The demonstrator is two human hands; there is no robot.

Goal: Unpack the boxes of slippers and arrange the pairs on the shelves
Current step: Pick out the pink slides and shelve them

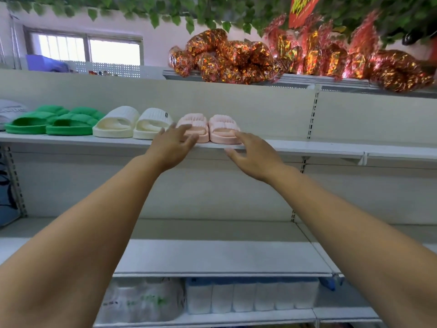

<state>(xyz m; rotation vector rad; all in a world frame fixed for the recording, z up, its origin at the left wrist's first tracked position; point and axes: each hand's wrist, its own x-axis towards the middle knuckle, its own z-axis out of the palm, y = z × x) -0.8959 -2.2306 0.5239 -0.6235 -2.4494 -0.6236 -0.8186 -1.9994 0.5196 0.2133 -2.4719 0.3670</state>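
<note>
Both forearms are reaching up and forward. Left hand (173, 144) and right hand (253, 157) are hovering open, fingers spread, holding nothing — flanking the pink slippers (209, 129). The pair is sitting just beyond the fingertips at the shelf (307, 146) edge, long axes running front-to-back; left hand looking marginally nearer.

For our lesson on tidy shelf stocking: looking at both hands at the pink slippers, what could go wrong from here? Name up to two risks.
1. The pink slippers sit at the front lip of the shelf; a nudge from the left hand or right hand could tip one off.
2. The left hand's fingers are close to the white slippers, so sliding the pink pair sideways might knock that neighbouring pair askew.
</note>
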